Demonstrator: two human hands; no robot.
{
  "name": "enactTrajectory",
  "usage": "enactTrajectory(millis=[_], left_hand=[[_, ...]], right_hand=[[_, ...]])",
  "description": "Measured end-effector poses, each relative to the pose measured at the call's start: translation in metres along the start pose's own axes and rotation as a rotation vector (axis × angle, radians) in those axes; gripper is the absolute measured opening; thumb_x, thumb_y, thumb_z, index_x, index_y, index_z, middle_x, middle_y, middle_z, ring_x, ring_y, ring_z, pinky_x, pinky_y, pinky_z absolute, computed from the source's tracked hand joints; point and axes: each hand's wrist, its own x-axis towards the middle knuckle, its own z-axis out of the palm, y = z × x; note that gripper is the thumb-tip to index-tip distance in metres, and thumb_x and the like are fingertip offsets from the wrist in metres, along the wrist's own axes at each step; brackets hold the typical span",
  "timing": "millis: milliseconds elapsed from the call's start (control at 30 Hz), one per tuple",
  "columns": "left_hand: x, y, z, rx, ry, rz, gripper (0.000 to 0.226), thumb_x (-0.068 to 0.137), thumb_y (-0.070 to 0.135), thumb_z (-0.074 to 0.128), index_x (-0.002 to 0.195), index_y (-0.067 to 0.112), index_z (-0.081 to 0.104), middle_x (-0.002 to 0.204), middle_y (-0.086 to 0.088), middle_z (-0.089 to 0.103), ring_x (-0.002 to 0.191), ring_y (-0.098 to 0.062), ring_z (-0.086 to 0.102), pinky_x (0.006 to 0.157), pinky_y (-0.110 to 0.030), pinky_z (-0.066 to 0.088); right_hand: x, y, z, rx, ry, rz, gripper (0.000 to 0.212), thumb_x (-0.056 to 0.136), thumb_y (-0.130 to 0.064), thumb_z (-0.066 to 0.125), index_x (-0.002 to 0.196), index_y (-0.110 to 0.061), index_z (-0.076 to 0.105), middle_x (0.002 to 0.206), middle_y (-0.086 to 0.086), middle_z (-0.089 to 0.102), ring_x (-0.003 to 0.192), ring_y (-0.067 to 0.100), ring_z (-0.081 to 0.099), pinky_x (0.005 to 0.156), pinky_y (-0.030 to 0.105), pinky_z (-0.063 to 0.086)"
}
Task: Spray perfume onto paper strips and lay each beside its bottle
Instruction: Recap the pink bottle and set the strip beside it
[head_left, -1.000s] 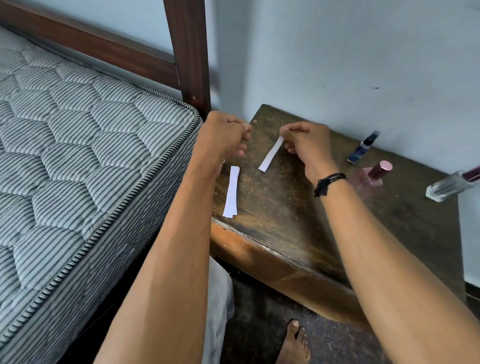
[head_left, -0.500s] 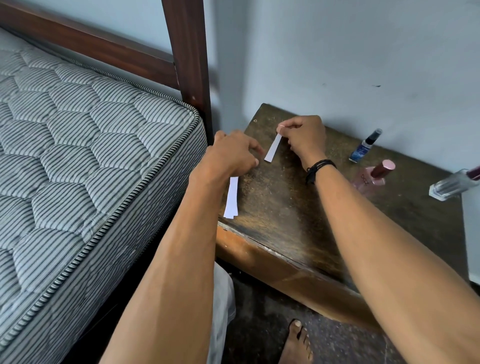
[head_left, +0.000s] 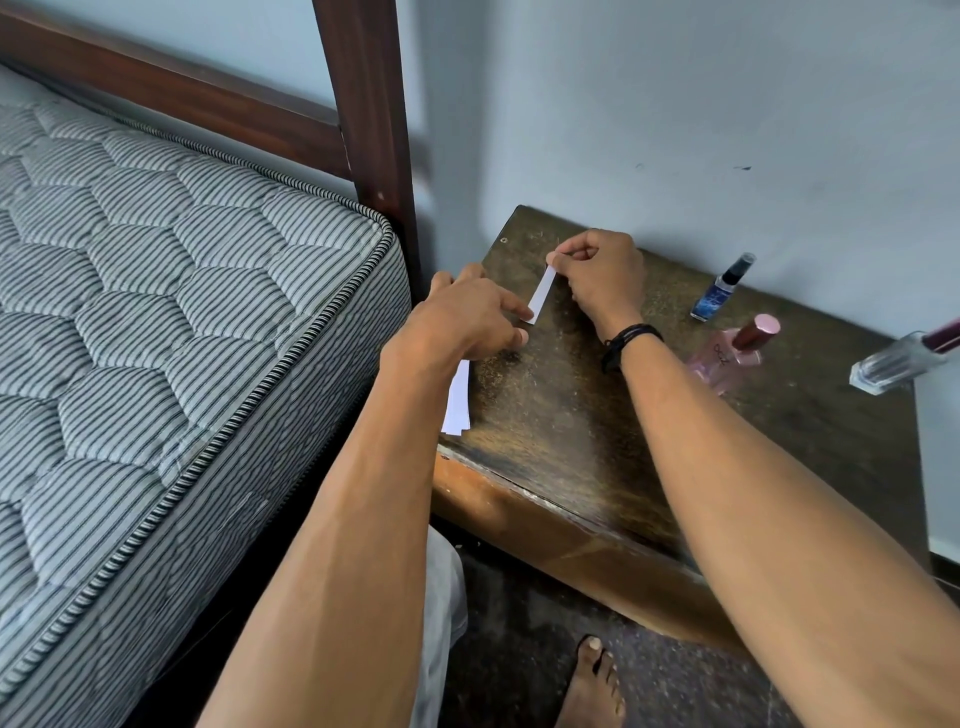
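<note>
A white paper strip (head_left: 542, 293) is held over the dark wooden table (head_left: 561, 426). My right hand (head_left: 602, 278) pinches its upper end between thumb and forefinger. My left hand (head_left: 470, 319) pinches its lower end with a fingertip and thumb. Under my left wrist lies a small stack of white strips (head_left: 458, 400) at the table's left edge. Three perfume bottles stand at the right: a small blue one (head_left: 719, 291), a pink one (head_left: 735, 351) with a rose cap, and a clear one (head_left: 904, 358) with a dark red cap.
A striped quilted mattress (head_left: 171, 332) on a dark wooden bed frame (head_left: 363, 114) lies close on the left. A pale wall (head_left: 675, 104) backs the table. My bare foot (head_left: 592, 686) is on the dark floor below the table's front edge.
My left hand came down and to the right from a raised fist and took hold of the strip's lower end. My right hand kept hold of the strip's upper end.
</note>
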Motion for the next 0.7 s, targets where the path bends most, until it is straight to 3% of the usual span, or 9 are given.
enactTrajectory(millis=[467, 567, 700], left_hand=[[0.002, -0.005, -0.001, -0.049, 0.038, 0.011, 0.033, 0.093, 0.046, 0.066, 0.125, 0.044, 0.066, 0.145, 0.002, 0.041, 0.140, -0.029, 0.028, 0.118, -0.049, 0.029], [0.004, -0.005, -0.003, -0.079, 0.048, 0.008, 0.032, 0.092, 0.047, 0.067, 0.124, 0.044, 0.067, 0.146, 0.001, 0.043, 0.141, -0.029, 0.030, 0.118, -0.048, 0.030], [0.003, -0.004, -0.004, -0.079, 0.063, 0.016, 0.032, 0.092, 0.045, 0.067, 0.124, 0.040, 0.069, 0.145, 0.002, 0.050, 0.138, -0.027, 0.041, 0.116, -0.042, 0.033]], right_hand=[[-0.005, -0.002, -0.004, 0.013, -0.014, -0.038, 0.008, 0.084, -0.038, 0.074, 0.079, -0.032, 0.077, 0.080, -0.013, 0.074, 0.078, 0.011, 0.071, 0.080, 0.041, 0.061], [-0.008, -0.003, -0.006, 0.042, -0.011, -0.036, 0.014, 0.085, -0.037, 0.073, 0.071, -0.038, 0.071, 0.079, -0.013, 0.074, 0.076, 0.013, 0.071, 0.077, 0.044, 0.062], [-0.014, -0.008, -0.010, 0.123, 0.014, -0.041, 0.015, 0.090, -0.032, 0.071, 0.075, -0.035, 0.069, 0.077, -0.010, 0.072, 0.066, 0.014, 0.068, 0.067, 0.043, 0.061]])
